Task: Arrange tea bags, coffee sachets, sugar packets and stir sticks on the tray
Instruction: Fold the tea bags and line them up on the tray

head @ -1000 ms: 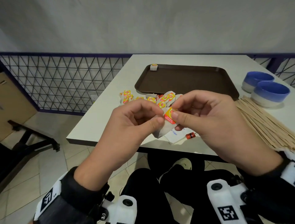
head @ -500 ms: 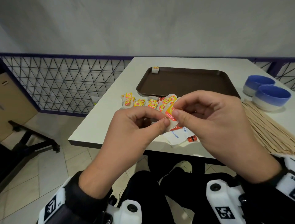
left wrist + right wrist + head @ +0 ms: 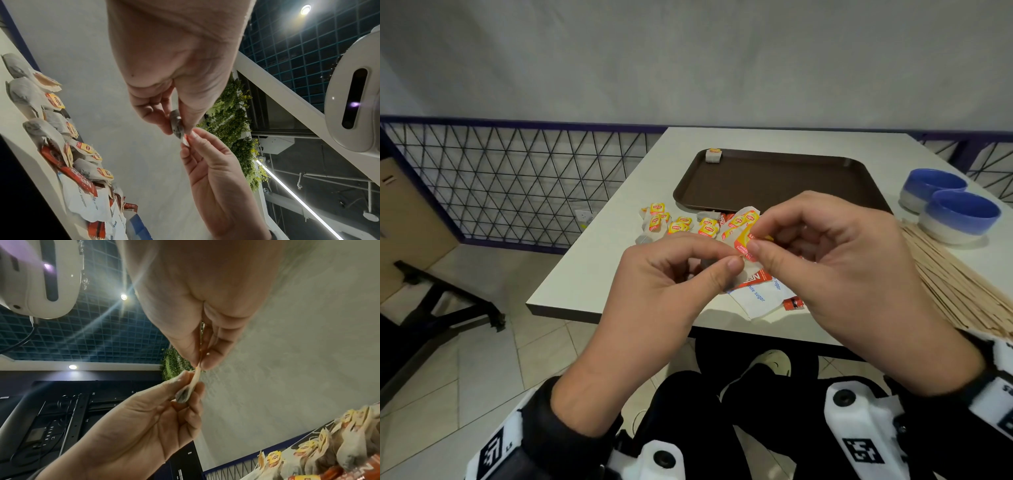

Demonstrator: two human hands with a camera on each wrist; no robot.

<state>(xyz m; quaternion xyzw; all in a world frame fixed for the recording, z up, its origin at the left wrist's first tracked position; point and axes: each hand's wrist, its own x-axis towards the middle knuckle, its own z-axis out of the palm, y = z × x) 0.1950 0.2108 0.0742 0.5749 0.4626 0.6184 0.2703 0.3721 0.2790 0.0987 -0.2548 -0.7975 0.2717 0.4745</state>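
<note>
I have both hands raised in front of me, above the near edge of the table (image 3: 592, 274). My left hand (image 3: 664, 277) has thumb and forefinger curled and pressed together on the grey pouch of a tea bag (image 3: 176, 125); its other fingers are folded under. My right hand (image 3: 835, 253) pinches the yellow and red paper tag (image 3: 744, 244) of the same bag between thumb and forefinger. The right wrist view shows the tag edge-on, running from the right fingertips down to the pouch in the left pinch. The two pinches sit just beside each other, so the bag is held in the air, off the table.

Directly below the hands, on the table, lie white sugar packets (image 3: 756, 301) with blue print and red coffee sachets (image 3: 792, 304), overlapping each other. Beyond them to the left is a loose scatter of tea bags (image 3: 678, 226) with yellow tags, lying flat. To my right a broad fan of wooden stir sticks (image 3: 955, 291) reaches the near table edge.

Farther back sits the brown tray (image 3: 774, 181). One tea bag (image 3: 713, 156) stands in its far left corner; the rest of its surface shows nothing I can make out. Two blue and white bowls (image 3: 948, 205) stand to the right of the tray, touching each other. Behind the table runs a dark mesh railing (image 3: 510, 178).
</note>
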